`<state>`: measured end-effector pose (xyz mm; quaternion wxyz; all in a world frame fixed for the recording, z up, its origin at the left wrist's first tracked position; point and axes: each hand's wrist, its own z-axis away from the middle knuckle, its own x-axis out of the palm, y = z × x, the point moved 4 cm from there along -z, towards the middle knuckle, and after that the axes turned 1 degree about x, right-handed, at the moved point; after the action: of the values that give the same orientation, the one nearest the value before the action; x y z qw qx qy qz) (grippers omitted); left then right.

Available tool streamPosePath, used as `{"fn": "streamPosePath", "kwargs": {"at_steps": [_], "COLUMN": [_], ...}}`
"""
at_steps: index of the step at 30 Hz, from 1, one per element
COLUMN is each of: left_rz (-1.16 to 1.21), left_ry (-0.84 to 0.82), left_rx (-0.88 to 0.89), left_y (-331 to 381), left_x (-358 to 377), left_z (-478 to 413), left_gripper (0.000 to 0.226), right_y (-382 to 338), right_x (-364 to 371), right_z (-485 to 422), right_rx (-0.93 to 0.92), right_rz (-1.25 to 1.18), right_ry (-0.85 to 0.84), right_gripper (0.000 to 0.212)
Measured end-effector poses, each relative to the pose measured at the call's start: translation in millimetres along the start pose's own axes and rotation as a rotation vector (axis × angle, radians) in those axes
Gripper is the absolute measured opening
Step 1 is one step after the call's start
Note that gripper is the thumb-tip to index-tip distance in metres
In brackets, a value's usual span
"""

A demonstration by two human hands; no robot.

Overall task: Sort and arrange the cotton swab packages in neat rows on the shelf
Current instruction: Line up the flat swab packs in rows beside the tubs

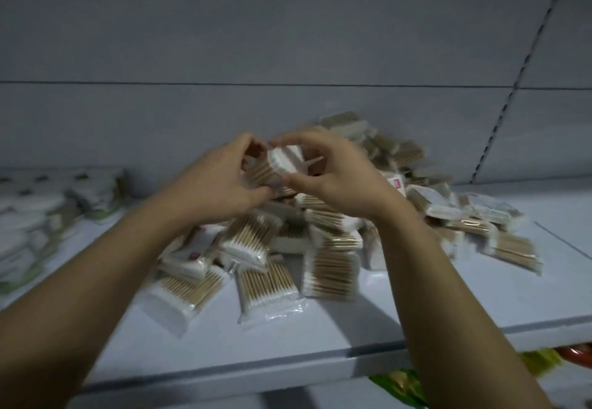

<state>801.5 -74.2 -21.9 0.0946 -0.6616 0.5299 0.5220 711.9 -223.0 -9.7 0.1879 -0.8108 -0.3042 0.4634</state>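
A loose heap of cotton swab packages (323, 248), clear wraps with wooden sticks and white tips, covers the middle of the pale shelf (448, 306). Above the heap, my left hand (221, 181) and my right hand (336, 178) together hold one cotton swab package (282, 162), its white tips pointing up. The left fingers pinch its left side and the right fingers curl over its top and right side. The picture is blurred from motion.
Flat white and green packets (38, 216) lie stacked at the shelf's left end. The back panel (288, 40) rises right behind the heap, with a slotted upright (509, 94) at the right. Colourful goods (400, 386) show on the shelf below.
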Motion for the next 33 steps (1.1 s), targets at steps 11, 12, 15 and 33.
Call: {"fn": "streamPosePath", "kwargs": {"at_steps": [11, 12, 15, 33], "left_rz": [-0.221, -0.251, -0.282, -0.362], "left_ry": [0.283, 0.319, 0.403, 0.003], "left_rx": [-0.31, -0.321, -0.354, -0.341], "left_y": [-65, -71, -94, -227], "left_x": [-91, -102, -132, -198], "left_z": [52, 57, 78, 148], "left_gripper": [0.075, 0.078, 0.086, 0.05], "right_y": [-68, -76, -108, -101], "right_x": [98, 104, 129, 282], "right_z": [-63, -71, -92, -112], "right_rx": [0.06, 0.059, 0.048, 0.194], "right_rz": [-0.298, -0.302, -0.342, 0.292], "right_ry": [0.112, 0.119, 0.077, -0.152], "right_gripper": [0.038, 0.035, 0.027, 0.032]}}
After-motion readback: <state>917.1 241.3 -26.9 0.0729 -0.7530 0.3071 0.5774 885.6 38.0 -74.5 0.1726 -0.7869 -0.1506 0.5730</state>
